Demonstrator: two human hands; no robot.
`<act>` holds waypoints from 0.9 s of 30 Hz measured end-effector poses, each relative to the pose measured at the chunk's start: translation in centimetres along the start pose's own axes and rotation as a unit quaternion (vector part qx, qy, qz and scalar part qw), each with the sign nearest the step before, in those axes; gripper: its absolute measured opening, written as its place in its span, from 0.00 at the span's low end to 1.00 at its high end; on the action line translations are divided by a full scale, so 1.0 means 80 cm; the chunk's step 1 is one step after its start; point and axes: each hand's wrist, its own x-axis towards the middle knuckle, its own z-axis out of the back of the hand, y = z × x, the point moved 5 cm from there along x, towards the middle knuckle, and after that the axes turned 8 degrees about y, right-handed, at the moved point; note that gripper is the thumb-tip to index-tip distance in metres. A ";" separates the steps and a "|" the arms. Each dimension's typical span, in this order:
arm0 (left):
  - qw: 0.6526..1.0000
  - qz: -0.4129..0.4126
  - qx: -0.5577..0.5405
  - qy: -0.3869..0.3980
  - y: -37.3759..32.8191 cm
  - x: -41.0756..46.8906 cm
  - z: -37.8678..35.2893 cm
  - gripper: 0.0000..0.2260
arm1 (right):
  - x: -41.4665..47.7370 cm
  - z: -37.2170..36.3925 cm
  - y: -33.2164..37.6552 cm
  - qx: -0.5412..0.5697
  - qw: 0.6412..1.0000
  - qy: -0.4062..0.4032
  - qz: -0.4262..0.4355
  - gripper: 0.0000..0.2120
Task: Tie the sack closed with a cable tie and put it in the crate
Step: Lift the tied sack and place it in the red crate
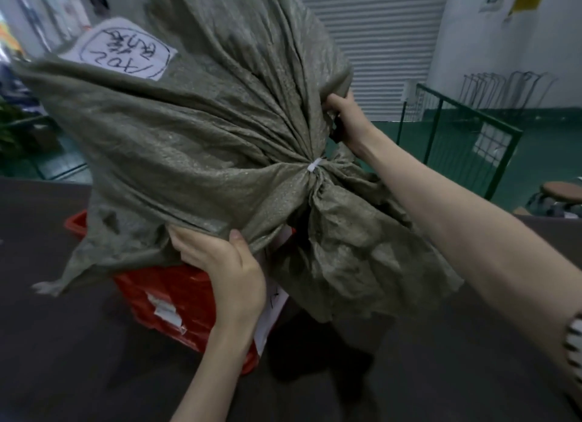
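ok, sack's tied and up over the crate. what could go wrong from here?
1. The sack looks much bulkier than the red crate below it, so it may catch on the rim or tip the crate.
2. Left hand and right hand hold only bunched fabric; either grip could slip.
3. The white cable tie cinches a thick neck; a hard drop might loosen it.

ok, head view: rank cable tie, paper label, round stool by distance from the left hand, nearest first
From the left hand, which grips the sack from below:
1. Cable tie, white, cinching the neck just up and to the right.
2. Paper label, on the sack's upper left, well above the hand.
3. Round stool, far right edge, on the floor behind the table.
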 end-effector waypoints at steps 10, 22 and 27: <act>0.961 0.042 0.263 0.066 -0.002 0.006 0.014 0.35 | 0.064 -0.025 -0.044 -0.112 0.989 0.051 -0.085 0.21; 0.867 0.020 0.464 0.178 0.055 0.067 0.029 0.18 | 0.094 -0.016 -0.168 -0.391 0.868 0.142 -0.271 0.30; 0.844 -0.003 0.494 0.210 0.062 0.085 0.026 0.19 | 0.087 0.007 -0.147 -0.450 0.853 0.103 -0.245 0.21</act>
